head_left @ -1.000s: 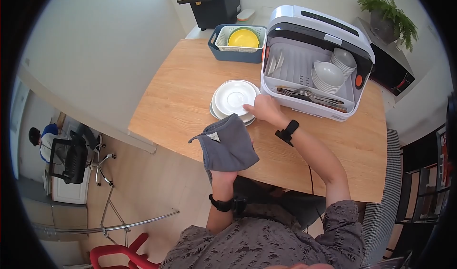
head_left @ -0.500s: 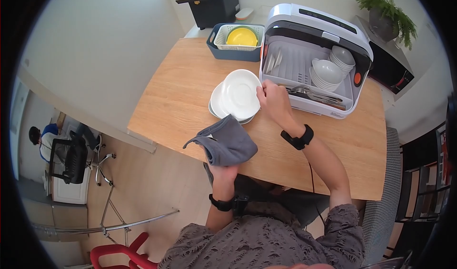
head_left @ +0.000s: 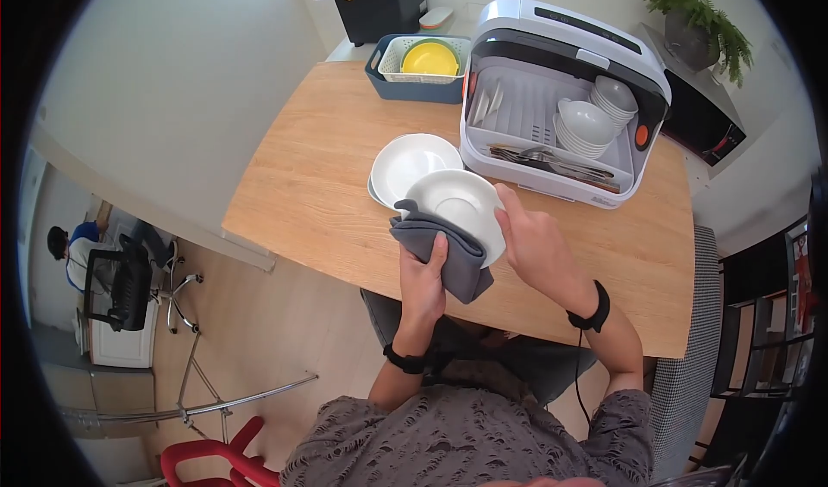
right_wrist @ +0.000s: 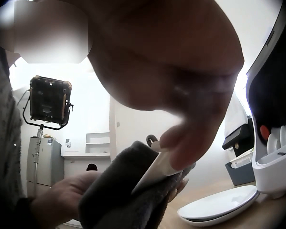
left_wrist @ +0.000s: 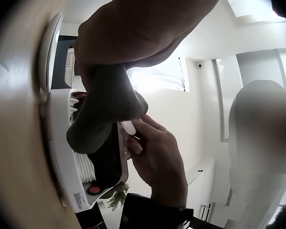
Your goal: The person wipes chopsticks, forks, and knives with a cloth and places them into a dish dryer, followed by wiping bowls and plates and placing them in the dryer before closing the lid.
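A white saucer (head_left: 466, 202) is tilted between my two hands over the front part of the table. My right hand (head_left: 536, 244) pinches its right rim, thumb on the upper face. On the other side my left hand (head_left: 423, 282) grips a folded grey cloth (head_left: 448, 250) with the thumb on top, and the cloth wraps the saucer's near left edge. The right wrist view shows the cloth (right_wrist: 119, 186) lying against both faces of the saucer (right_wrist: 152, 171). Behind the held saucer, more white plates (head_left: 410, 166) lie stacked on the table, partly overlapped by it.
A white dish cabinet (head_left: 552, 189) with its lid raised holds bowls (head_left: 586, 125), small plates and cutlery (head_left: 552, 163). Left of it stands a blue basin (head_left: 414, 90) with a white basket and yellow bowl (head_left: 429, 58). The table (head_left: 293, 176) ends just before my body.
My right hand has lifted the top saucer off the stack and brought it toward me. My left hand has turned, thumb now up, and the cloth has closed around the saucer's edge.
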`<state>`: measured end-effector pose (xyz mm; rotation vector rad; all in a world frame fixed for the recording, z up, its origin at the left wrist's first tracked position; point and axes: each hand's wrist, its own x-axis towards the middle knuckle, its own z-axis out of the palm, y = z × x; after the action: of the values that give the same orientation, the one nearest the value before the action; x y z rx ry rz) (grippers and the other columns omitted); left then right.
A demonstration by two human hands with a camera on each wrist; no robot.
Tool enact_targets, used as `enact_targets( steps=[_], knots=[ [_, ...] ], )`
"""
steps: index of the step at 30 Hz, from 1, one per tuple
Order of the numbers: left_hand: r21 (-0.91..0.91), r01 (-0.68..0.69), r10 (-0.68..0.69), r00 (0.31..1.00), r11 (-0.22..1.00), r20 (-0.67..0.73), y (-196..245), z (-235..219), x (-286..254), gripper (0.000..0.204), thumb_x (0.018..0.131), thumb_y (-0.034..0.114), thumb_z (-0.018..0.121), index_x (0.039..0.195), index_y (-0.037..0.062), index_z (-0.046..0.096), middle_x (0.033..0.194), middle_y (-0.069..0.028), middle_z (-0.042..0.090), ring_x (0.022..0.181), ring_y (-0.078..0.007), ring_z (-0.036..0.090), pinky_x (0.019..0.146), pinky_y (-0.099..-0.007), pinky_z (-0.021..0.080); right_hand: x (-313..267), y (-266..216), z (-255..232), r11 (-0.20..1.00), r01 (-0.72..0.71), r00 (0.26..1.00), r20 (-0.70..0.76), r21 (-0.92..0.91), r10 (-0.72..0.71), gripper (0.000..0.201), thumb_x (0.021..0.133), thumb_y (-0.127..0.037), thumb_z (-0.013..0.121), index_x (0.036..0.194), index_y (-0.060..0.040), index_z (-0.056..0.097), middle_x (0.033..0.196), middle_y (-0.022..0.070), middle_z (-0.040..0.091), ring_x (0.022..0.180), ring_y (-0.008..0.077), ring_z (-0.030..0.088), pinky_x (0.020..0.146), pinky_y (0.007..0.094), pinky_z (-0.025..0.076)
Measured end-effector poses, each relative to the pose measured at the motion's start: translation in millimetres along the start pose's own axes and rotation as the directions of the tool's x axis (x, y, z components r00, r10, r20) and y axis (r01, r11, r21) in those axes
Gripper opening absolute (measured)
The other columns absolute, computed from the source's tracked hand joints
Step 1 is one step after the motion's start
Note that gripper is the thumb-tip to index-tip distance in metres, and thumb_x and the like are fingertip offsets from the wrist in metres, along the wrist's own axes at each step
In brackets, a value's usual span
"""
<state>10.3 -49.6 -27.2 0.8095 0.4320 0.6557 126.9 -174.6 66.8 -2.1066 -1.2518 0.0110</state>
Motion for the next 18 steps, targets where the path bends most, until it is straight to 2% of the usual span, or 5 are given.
enact_targets(
  steps=[8,11,14,17,18],
  knots=[
    [0.206,-0.12,0.107,0.992,0.971,0.072,-10,3,-5,0.047,0.093,0.008,0.071,0.131,-0.0015,0.045,0.12,-0.0101,0.061,0.108,-0.0163,0.06,0.095,-0.0302,0.05,-10,0,-40,0.99,0.081,0.985,0.16,-0.116,-0.062,0.029,0.091,-0.005,0.055,0.119,-0.001,0.05,0.071,0.0227,0.064,0.069,0.0444,0.064,0.059,0.0531,0.048],
    [0.353,-0.149,0.092,0.981,0.924,0.174,-5,1,-7,0.045,0.089,0.007,0.076,0.125,-0.0006,0.051,0.112,-0.0097,0.066,0.104,-0.0162,0.063,0.092,-0.0302,0.051,-18,0,-51,0.981,0.126,0.967,0.24,-0.145,-0.089,0.031,0.087,-0.005,0.057,0.118,-0.0043,0.053,0.071,0.02,0.065,0.071,0.0423,0.065,0.06,0.0505,0.049],
    [0.561,-0.237,0.05,0.944,0.793,0.327,2,6,-13,0.042,0.085,0.008,0.079,0.119,-0.0005,0.056,0.103,-0.0101,0.071,0.098,-0.0164,0.067,0.088,-0.0314,0.052,-24,-1,-59,0.966,0.17,0.912,0.402,-0.195,-0.08,0.032,0.085,-0.005,0.058,0.116,-0.0059,0.054,0.076,0.0178,0.067,0.074,0.0403,0.066,0.062,0.0473,0.051],
    [0.617,-0.281,0.076,0.939,0.735,0.337,11,14,-16,0.04,0.085,0.009,0.079,0.117,-0.0014,0.058,0.097,-0.0109,0.072,0.092,-0.0161,0.068,0.085,-0.0323,0.053,-30,6,-54,0.971,0.192,0.927,0.35,-0.141,-0.133,0.029,0.09,-0.008,0.058,0.118,-0.0051,0.055,0.081,0.0163,0.068,0.076,0.0392,0.067,0.063,0.0455,0.051],
    [0.614,-0.292,0.093,0.938,0.733,0.334,12,15,-16,0.039,0.085,0.009,0.078,0.117,-0.0016,0.058,0.096,-0.0109,0.072,0.091,-0.0156,0.068,0.084,-0.0324,0.053,-32,9,-49,0.971,0.194,0.956,0.25,-0.143,-0.154,0.029,0.092,-0.01,0.057,0.12,-0.0051,0.055,0.083,0.0159,0.068,0.076,0.0386,0.067,0.063,0.0452,0.051]
  ],
)
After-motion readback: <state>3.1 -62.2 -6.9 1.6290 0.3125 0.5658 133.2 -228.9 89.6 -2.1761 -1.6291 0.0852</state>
